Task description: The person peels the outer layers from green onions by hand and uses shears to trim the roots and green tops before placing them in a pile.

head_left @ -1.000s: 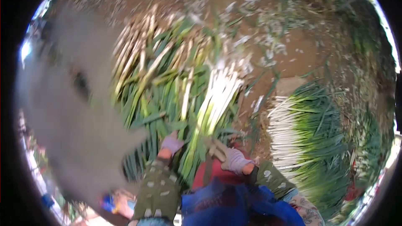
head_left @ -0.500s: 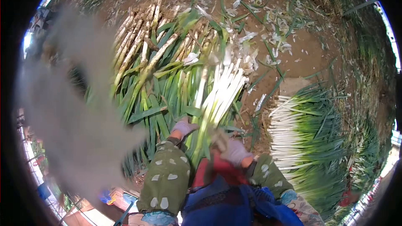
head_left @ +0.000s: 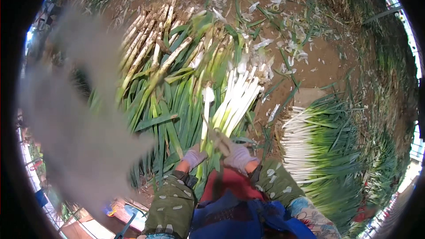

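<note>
My left hand (head_left: 194,157), in a pale glove, is closed around the green lower part of a long green onion (head_left: 206,121). The onion stands out away from me, its white root end pointing up in the view. Close on its right is my right hand (head_left: 239,156), gloved with dirt-darkened fingers, bent in toward the stalk. Those fingers are partly blurred, and what they pinch is hidden. Just beyond my hands lies a bunch of clean white green onions (head_left: 237,102), resting on a heap of unpeeled green onions (head_left: 155,62) with soil-stained stems and roots.
A neat stack of cleaned green onions (head_left: 305,146) lies to the right, white ends facing left. Peeled skins (head_left: 290,57) and leaf scraps litter the brown soil. A blurred grey shape (head_left: 84,119) covers much of the left side. More green onions stand along the right edge.
Both hands have drawn nearer to my body, my right hand also leftward toward the stalk. The held onion has shifted down and left, apart from the white bunch.
</note>
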A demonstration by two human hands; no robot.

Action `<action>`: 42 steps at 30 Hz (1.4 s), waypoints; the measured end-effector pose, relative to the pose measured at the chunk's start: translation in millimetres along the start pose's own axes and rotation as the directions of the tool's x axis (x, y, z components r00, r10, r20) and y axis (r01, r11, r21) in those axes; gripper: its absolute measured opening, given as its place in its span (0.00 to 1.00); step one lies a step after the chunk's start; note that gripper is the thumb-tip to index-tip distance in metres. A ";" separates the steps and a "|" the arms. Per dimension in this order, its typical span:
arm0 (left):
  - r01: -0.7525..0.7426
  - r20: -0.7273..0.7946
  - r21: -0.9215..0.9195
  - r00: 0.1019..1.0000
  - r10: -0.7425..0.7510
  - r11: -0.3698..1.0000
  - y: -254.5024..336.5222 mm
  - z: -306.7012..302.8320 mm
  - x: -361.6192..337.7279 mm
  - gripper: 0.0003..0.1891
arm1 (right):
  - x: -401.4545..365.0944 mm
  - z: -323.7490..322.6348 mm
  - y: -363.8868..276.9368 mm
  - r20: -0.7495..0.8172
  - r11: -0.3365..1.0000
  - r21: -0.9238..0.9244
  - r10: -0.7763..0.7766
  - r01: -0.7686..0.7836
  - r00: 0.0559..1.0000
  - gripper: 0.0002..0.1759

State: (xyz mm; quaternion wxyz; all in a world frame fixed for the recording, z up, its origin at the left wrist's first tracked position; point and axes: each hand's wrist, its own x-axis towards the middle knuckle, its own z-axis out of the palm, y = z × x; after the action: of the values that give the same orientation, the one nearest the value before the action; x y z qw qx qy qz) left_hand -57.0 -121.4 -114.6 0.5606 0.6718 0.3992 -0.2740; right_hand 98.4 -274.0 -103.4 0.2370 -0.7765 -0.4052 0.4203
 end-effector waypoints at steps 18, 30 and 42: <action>0.011 -0.081 0.210 0.997 0.006 0.978 -7.0 -34.9 15.2 0.26 | -106.8 -33.1 -38.5 -0.007 0.954 0.228 -0.198 0.194 0.980 0.53; 0.044 -0.121 0.169 0.992 -0.024 0.985 25.4 -18.5 82.8 0.33 | -79.7 -52.4 -21.0 0.315 0.717 0.400 0.478 -0.571 0.820 0.39; 0.092 -0.070 0.538 0.995 -0.064 0.838 63.3 -53.1 47.5 0.49 | -63.6 -32.1 -21.9 -0.165 0.825 -0.352 -0.520 0.442 0.838 0.51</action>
State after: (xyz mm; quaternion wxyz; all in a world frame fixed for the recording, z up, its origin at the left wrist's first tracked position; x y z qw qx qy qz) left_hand 17.4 -62.2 -107.8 0.3271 0.7923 0.3465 -0.3811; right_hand 95.8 -315.3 -41.4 0.2651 -0.7217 -0.6145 0.1767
